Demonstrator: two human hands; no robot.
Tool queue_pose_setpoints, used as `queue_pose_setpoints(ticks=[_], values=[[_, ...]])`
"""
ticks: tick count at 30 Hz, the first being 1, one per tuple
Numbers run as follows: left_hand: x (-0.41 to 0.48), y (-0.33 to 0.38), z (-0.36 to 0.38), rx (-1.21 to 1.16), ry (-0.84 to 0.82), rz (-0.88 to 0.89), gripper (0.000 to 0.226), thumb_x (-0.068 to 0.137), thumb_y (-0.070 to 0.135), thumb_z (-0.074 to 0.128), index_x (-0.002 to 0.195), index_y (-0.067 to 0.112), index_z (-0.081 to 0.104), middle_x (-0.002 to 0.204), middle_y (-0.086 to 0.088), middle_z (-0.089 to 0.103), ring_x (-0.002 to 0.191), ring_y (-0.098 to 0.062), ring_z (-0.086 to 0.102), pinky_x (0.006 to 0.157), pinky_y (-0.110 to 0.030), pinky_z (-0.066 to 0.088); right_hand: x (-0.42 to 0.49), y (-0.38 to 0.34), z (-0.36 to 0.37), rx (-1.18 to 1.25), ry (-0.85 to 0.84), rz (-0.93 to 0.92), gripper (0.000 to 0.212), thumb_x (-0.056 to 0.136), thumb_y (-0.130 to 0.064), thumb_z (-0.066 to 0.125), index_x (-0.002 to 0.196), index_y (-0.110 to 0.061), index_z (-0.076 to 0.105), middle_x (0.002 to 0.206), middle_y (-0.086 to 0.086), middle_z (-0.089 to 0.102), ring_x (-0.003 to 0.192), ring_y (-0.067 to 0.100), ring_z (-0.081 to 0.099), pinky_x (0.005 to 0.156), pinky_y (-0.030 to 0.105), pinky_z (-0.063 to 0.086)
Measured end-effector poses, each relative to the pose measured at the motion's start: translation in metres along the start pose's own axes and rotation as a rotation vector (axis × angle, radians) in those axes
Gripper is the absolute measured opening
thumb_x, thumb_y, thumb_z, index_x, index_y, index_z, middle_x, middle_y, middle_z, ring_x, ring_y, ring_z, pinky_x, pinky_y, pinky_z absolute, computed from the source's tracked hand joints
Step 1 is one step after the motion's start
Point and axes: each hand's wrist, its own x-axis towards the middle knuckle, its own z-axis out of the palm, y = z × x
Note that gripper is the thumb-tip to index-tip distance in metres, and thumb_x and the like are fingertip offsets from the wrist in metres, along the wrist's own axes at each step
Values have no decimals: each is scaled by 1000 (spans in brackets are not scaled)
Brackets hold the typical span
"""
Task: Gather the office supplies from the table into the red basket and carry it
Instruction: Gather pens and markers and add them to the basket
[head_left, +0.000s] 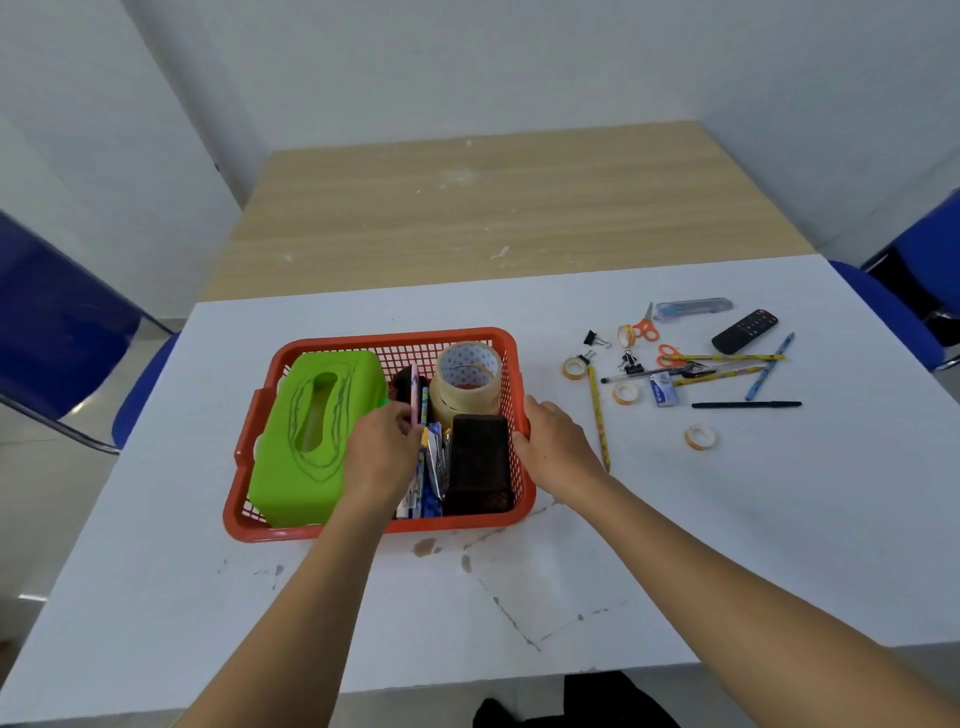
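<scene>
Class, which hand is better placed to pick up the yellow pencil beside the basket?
The right hand: it holds the red basket's right rim, beside the yellow pencil; the left hand is inside the basket.

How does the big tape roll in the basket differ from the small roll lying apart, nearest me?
The big tape roll sits in the red basket; the small tape roll lies on the table. The big one is wider and taller. Both are rings of tape.

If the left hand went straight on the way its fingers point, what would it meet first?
The thin pink-edged flat item standing upright in the red plastic basket. The left hand seems to touch it, though depth is unclear.
</scene>
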Motion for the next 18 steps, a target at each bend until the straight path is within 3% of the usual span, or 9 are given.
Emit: queue_pose_setpoints(ticks=[6,11,15,18], values=[[-6,-21,17,204,-71,-33,16,89,16,62,102,7,67,95,-10,69,81,-27,62,68,-35,49,0,2,3,-14,0,-2,41,99,-26,42,135,-8,40,121,12,53,106,28,56,85,36,48],[-4,-19,25,335,-108,-5,22,92,25,55,91,9,70,87,-12,68,72,-29,60,60,-33,48,-1,3,2,-28,-3,-12,48,100,-27,41,143,-9,32,127,12,51,112,28,54,89,36,47],[-4,-4,24,278,-13,59,32,92,32,55,115,11,64,111,-9,61,95,-29,60,70,-36,48,1,7,-2,-20,-23,-35,42,99,-31,42,136,-11,41,121,11,52,107,28,56,85,37,48],[-1,22,26,202,32,174,32,92,32,55,116,13,63,107,-5,60,95,-25,59,66,-33,45,3,16,-12,23,-18,-54,37,99,-37,42,127,-14,51,115,8,54,104,28,57,86,39,49]])
